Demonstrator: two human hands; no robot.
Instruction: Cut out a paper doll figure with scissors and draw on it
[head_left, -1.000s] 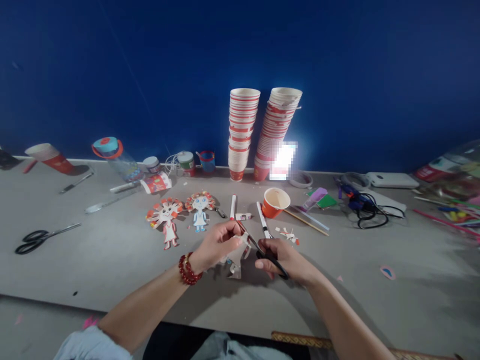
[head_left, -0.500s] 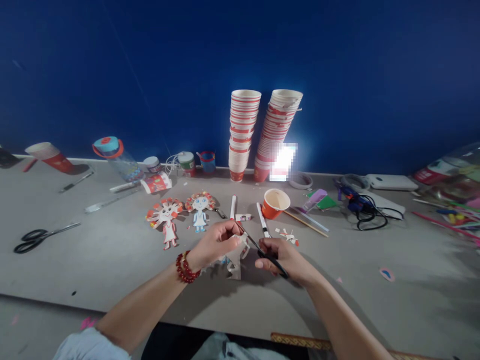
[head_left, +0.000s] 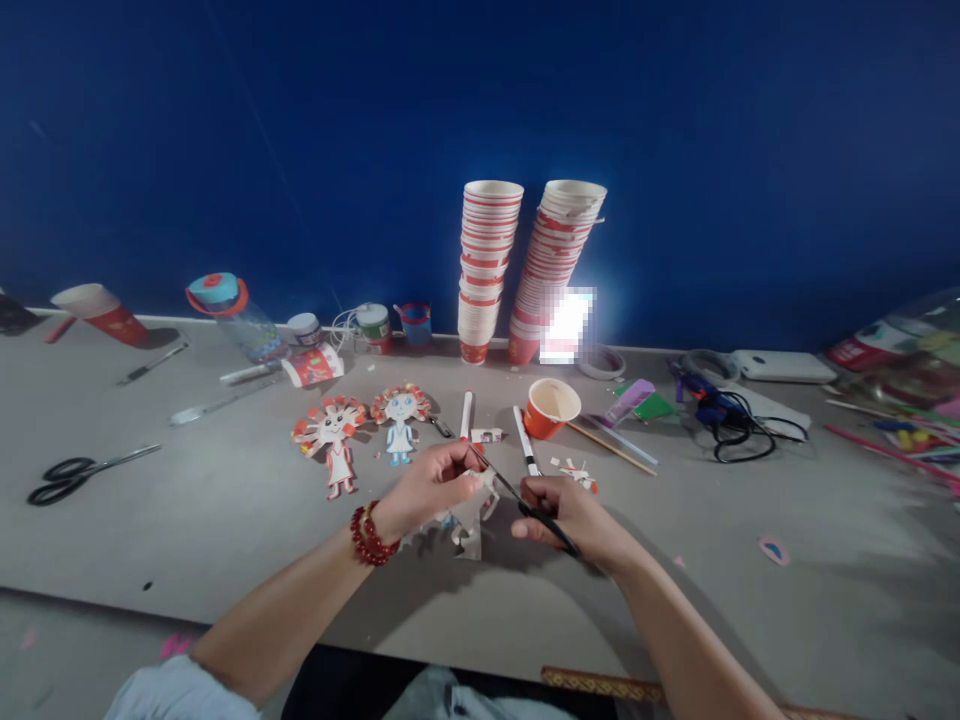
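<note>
On table (head_left: 247,560) before us: two paper figures (head_left: 340,465) behind and left of our left hand (head_left: 427,492), loose scissors (head_left: 69,478) farther left. Behind our right hand (head_left: 577,515), cup (head_left: 546,418); behind cup, two cup stacks (head_left: 487,275) near wall (head_left: 337,150).

Round, dark red beads (head_left: 373,535) circle the left wrist (head_left: 388,520). The left sleeve (head_left: 180,692) is pale blue. Black cloth (head_left: 334,690) covers the lap.
</note>
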